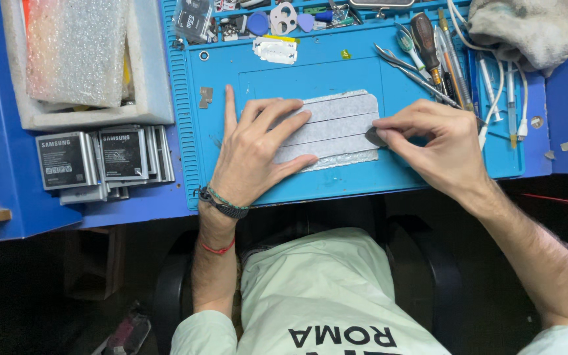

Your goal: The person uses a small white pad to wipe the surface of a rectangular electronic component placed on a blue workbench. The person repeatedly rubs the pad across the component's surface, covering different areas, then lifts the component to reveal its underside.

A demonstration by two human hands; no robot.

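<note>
A flat grey slab [343, 128], shaped like a phone and crossed by pale adhesive strips, lies on the blue work mat [323, 72]. My left hand [254, 148] presses flat on its left half, fingers spread across the strips. My right hand [438, 144] sits at the slab's right edge, thumb and forefinger pinched on a small dark piece [376, 137] against that edge. What lies beneath the strips is hidden.
Several phone batteries [100, 161] are stacked left of the mat. A white foam box [156, 79] holding bubble wrap stands at the back left. Tweezers and a screwdriver [425, 46] lie at the mat's back right, near white cables [504, 98] and a grey cloth [534, 26].
</note>
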